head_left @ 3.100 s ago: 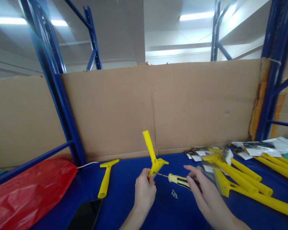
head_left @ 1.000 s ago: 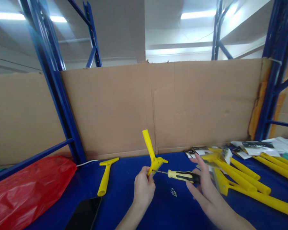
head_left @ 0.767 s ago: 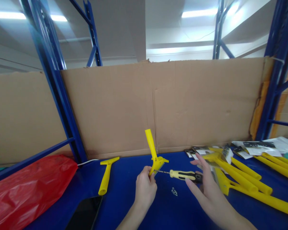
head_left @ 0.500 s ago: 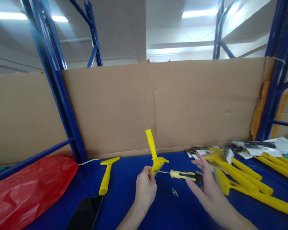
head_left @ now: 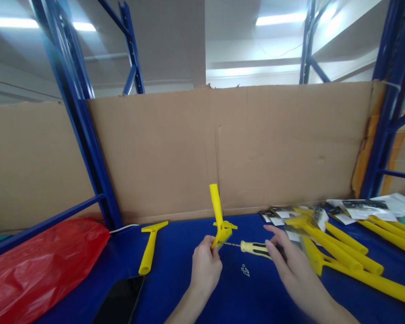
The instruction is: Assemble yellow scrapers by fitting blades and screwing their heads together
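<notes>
Since the frame half a second ago, the yellow plastic T-shaped tool has moved slightly right and stands more upright, and the right hand has drawn its forefinger and thumb nearer each other. At the left, a red plastic bag lies on the blue tabletop, its contents hidden. At the right, clear plastic packaging covers the heads of some of the yellow long-handled tools, near black-and-white packets. The left hand is closed, fingers and thumb clamped on the lower part of the T-shaped tool, which is above the tabletop. The right hand is partly open, its thumb against the cream-and-black handled screwdriver and its forefinger raised; its other fingers are hidden, so how firmly it grips cannot be told. The screwdriver's metal shaft reaches the T-shaped tool beside the left fingertips. Small metallic rings lie below the screwdriver, and a second yellow T-shaped tool lies near the black phone.
</notes>
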`<control>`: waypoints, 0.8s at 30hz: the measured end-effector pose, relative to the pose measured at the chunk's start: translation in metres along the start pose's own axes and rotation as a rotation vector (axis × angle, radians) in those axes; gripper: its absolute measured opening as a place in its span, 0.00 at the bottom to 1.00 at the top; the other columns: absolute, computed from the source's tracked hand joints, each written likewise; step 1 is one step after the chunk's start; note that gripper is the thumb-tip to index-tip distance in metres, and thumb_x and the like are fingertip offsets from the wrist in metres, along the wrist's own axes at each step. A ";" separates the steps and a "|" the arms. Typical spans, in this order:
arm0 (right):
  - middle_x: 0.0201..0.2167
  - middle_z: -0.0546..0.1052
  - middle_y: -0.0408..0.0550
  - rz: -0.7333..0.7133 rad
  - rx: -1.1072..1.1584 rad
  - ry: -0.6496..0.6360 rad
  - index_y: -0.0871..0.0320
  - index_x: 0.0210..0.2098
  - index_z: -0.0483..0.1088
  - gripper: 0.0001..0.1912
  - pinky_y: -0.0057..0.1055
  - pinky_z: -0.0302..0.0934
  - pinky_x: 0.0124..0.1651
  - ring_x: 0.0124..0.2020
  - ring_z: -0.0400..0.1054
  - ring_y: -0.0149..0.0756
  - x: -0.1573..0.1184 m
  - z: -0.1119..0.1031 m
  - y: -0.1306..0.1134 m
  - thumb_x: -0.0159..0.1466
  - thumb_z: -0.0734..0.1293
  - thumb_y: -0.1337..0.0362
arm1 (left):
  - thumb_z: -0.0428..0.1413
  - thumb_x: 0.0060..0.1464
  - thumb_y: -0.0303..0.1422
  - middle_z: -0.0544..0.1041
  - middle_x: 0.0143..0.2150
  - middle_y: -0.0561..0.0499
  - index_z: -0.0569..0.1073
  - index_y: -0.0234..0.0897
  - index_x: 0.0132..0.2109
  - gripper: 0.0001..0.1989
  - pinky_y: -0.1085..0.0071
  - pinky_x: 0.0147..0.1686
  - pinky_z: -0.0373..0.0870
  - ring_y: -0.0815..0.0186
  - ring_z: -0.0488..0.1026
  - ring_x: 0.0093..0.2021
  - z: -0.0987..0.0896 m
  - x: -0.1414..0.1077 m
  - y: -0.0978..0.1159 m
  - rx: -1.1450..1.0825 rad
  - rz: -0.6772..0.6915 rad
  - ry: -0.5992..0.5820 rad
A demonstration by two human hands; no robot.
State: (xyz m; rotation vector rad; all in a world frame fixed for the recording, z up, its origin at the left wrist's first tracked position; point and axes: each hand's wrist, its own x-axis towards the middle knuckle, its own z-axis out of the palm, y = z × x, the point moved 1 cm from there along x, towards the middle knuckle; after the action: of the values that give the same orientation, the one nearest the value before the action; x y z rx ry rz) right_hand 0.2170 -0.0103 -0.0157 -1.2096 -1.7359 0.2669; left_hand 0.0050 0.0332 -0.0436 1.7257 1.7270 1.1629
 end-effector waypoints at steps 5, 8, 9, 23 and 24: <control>0.43 0.72 0.50 -0.043 0.025 -0.009 0.52 0.59 0.53 0.23 0.30 0.68 0.32 0.32 0.71 0.34 -0.001 -0.001 -0.003 0.65 0.57 0.61 | 0.48 0.55 0.22 0.77 0.31 0.50 0.71 0.37 0.39 0.09 0.75 0.28 0.67 0.67 0.75 0.29 -0.001 0.001 0.000 -0.026 -0.012 0.026; 0.33 0.74 0.46 -0.060 -0.004 -0.007 0.53 0.52 0.62 0.16 0.32 0.68 0.31 0.28 0.71 0.36 0.001 -0.002 -0.004 0.65 0.57 0.60 | 0.48 0.54 0.22 0.77 0.32 0.50 0.71 0.37 0.38 0.09 0.75 0.28 0.67 0.67 0.75 0.29 0.000 0.000 0.000 -0.017 -0.001 0.011; 0.26 0.73 0.44 -0.034 -0.029 0.014 0.54 0.49 0.64 0.14 0.32 0.67 0.29 0.25 0.70 0.36 0.001 -0.002 -0.004 0.66 0.57 0.59 | 0.48 0.54 0.22 0.77 0.32 0.49 0.71 0.37 0.38 0.09 0.75 0.28 0.67 0.67 0.75 0.29 0.000 0.000 0.000 -0.016 0.007 0.008; 0.24 0.73 0.42 0.001 -0.073 0.018 0.55 0.52 0.64 0.17 0.29 0.65 0.27 0.21 0.67 0.33 0.001 -0.004 -0.002 0.67 0.55 0.57 | 0.49 0.54 0.23 0.76 0.31 0.50 0.70 0.37 0.38 0.08 0.75 0.28 0.66 0.66 0.75 0.29 -0.002 0.000 0.002 -0.010 0.028 0.011; 0.28 0.74 0.43 0.009 -0.072 0.023 0.55 0.54 0.61 0.19 0.30 0.66 0.28 0.22 0.68 0.33 0.001 -0.004 -0.001 0.67 0.56 0.57 | 0.50 0.54 0.23 0.76 0.30 0.50 0.71 0.37 0.38 0.08 0.75 0.28 0.66 0.66 0.75 0.29 -0.002 0.000 0.002 -0.017 0.022 0.015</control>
State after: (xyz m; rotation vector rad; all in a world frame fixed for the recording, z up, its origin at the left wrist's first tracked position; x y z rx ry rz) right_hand 0.2201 -0.0114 -0.0128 -1.2685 -1.7332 0.1965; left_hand 0.0042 0.0321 -0.0408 1.7339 1.7057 1.1999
